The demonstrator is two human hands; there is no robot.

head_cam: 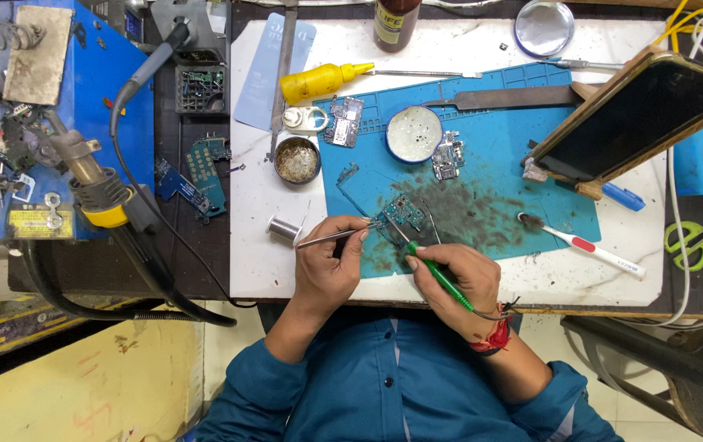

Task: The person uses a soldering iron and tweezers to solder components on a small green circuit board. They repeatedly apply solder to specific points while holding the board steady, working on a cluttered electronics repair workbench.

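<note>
A small green circuit board [404, 210] lies on the blue work mat [523, 155], which is smudged dark around it. My left hand [331, 262] pinches metal tweezers [336, 236] whose tips reach the board's left edge. My right hand [454, 282] grips a green-handled soldering iron [437, 274], its tip angled up onto the board. Both hands rest at the mat's near edge, close together.
Other boards [345, 121], a round tin [414, 133], a brass-wool pot [297, 160], a solder spool [283, 228], a yellow squeeze bottle [318, 80], a toothbrush [580, 243] and a propped phone [642, 115] surround the work. A hot-air handle [93, 176] hangs at the blue station on the left.
</note>
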